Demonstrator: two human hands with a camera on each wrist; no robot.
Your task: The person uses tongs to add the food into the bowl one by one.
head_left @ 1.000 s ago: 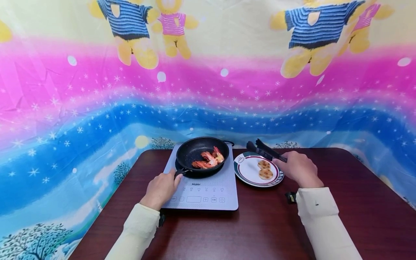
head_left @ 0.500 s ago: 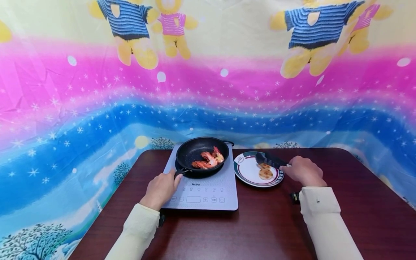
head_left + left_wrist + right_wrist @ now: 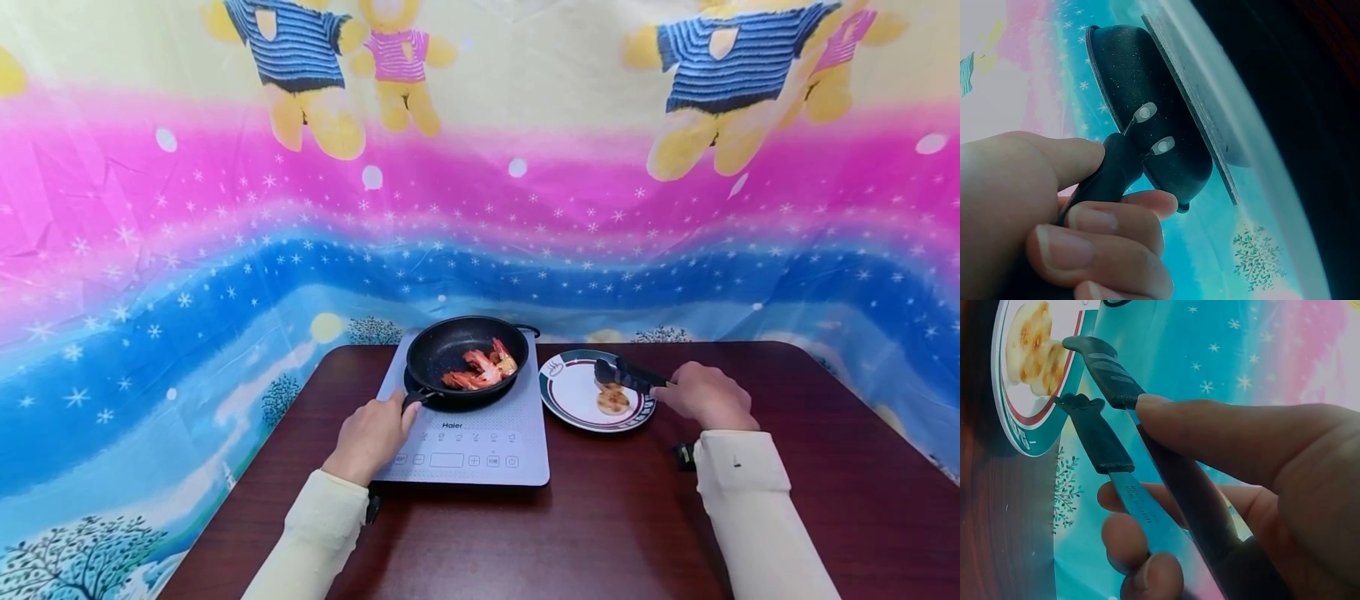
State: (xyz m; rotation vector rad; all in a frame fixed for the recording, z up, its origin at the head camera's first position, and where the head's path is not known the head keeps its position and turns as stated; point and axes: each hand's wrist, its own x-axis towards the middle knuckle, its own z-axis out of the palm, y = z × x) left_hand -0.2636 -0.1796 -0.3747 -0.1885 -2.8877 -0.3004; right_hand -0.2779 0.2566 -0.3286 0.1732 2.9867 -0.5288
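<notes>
My left hand (image 3: 375, 437) grips the black handle (image 3: 1113, 165) of a frying pan (image 3: 442, 337), thumb on top and fingers curled beneath. Reddish cooked shrimp (image 3: 472, 379) lie in the right part of the pan. In my right hand (image 3: 708, 396) I hold tongs (image 3: 636, 377) with black scalloped tips and metal arms, thumb on one arm and fingers on the other. Their tips stand apart over a plate (image 3: 566, 400) with a green and red rim. Two round browned pieces of food (image 3: 1035, 347) lie on it, the farther one mostly covered by the tongs in the head view.
The pan sits on a white Haier induction cooker (image 3: 457, 454) with a touch panel. A dark reddish-brown table (image 3: 585, 533) carries everything. Behind it hangs a printed cloth (image 3: 487, 233) with bears and snowflakes, close to the table's far edge.
My right hand has moved slightly right and down, bringing the tong tips from above the plate's far rim down to the farther browned piece. The left hand and pan have not moved.
</notes>
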